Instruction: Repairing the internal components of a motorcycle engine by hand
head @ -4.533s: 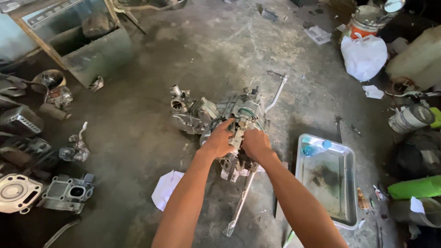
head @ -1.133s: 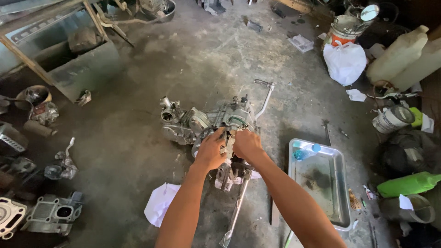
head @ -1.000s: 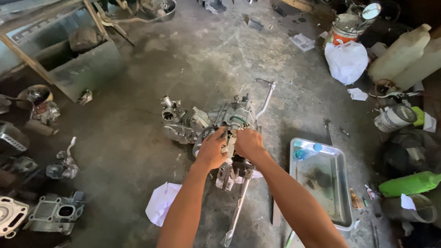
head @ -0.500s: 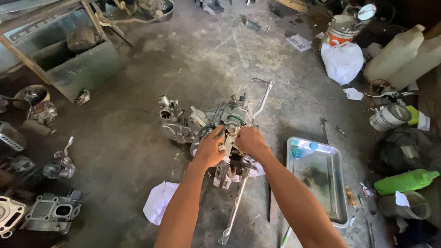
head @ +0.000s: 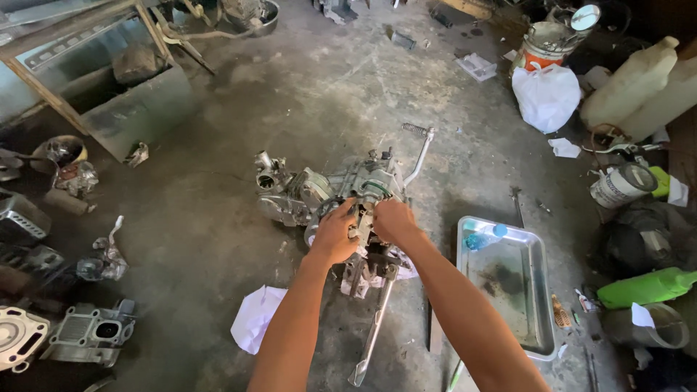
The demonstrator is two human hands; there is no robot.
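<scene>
The engine block lies on the floor under the left hand and right hand, both gripping its middle.

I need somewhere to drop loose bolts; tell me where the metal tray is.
The metal tray lies on the floor right of the engine, just beyond the right hand.

A greasy grey metal engine block lies on its side on the concrete floor, a lever sticking up.
</scene>
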